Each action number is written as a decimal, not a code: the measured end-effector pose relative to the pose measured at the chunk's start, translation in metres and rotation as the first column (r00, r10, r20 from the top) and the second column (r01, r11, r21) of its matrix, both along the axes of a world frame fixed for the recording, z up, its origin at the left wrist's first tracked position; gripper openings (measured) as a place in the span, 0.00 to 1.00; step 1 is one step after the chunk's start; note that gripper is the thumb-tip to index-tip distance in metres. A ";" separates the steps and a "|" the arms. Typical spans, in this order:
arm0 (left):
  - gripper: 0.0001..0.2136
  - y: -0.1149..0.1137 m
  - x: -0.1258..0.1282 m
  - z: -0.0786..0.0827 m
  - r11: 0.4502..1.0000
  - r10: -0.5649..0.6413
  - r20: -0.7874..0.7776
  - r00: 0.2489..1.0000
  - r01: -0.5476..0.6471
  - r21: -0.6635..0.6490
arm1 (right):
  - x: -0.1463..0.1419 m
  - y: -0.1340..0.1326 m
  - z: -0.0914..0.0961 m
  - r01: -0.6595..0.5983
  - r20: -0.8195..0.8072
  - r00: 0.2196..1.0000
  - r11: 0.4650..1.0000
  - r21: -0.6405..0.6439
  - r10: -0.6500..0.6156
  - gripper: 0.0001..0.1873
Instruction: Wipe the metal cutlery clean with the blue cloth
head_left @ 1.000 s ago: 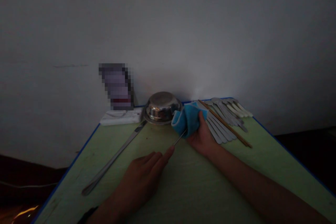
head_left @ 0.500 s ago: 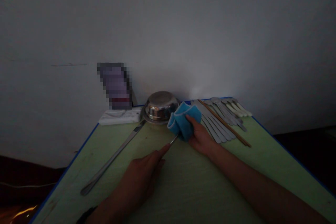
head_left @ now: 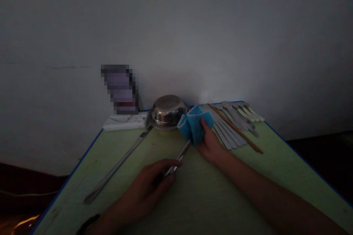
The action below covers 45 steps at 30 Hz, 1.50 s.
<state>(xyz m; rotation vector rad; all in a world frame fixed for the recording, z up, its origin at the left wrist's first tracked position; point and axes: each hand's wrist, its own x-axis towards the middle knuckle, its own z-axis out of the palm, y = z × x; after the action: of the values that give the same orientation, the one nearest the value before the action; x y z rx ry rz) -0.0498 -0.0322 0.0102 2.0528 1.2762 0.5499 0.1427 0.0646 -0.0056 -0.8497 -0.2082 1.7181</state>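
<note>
The scene is dim. My right hand (head_left: 211, 144) grips a bunched blue cloth (head_left: 193, 125) wrapped round the far end of a thin metal utensil (head_left: 180, 157). My left hand (head_left: 149, 187) pinches the near end of that utensil, fingers closed on its handle. The utensil's far end is hidden inside the cloth, so its kind is unclear. Both hands rest low over the green table (head_left: 193, 198).
An upturned steel bowl (head_left: 168, 111) stands at the table's back edge, by a white block (head_left: 125, 121). A long metal ladle (head_left: 116, 167) lies diagonally at the left. Several flat metal utensils (head_left: 228, 128) and a wooden chopstick (head_left: 237, 130) lie at back right. A plain wall rises behind.
My left hand has gone from fingertips touching the utensil's end to a closed pinch on its handle, drawing it nearer. The cloth and right hand shifted slightly left.
</note>
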 end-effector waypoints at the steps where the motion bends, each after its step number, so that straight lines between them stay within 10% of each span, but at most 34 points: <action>1: 0.14 -0.001 -0.001 0.000 1.000 -0.023 0.022 0.999 0.024 -0.014 | 0.000 0.000 0.000 -0.001 -0.002 1.000 1.000 0.005 0.001 0.13; 6: 0.14 0.002 0.002 0.002 0.981 -0.114 0.128 0.985 0.132 -0.141 | -0.001 -0.002 -0.002 -0.028 0.044 0.999 0.995 0.091 0.024 0.10; 18: 0.10 0.010 0.010 0.000 0.996 0.026 0.085 0.996 -0.019 -0.089 | -0.005 -0.008 -0.005 -0.110 0.168 0.982 0.979 0.169 0.082 0.16; 29: 0.06 -0.008 -0.002 0.003 0.899 -0.183 0.067 0.981 0.139 0.414 | 0.001 0.004 -0.007 0.116 -0.040 0.993 0.990 0.079 -0.113 0.13; 45: 0.11 0.010 0.010 -0.003 0.979 0.205 0.069 0.976 -0.202 -0.040 | -0.002 -0.003 -0.005 0.022 0.117 0.992 0.989 0.148 -0.040 0.13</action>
<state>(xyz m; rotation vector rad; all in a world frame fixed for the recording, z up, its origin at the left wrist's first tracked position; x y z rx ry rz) -0.0394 -0.0219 0.0076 1.8696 1.4519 0.6852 0.1402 0.0616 -0.0102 -0.8427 -0.3955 1.6031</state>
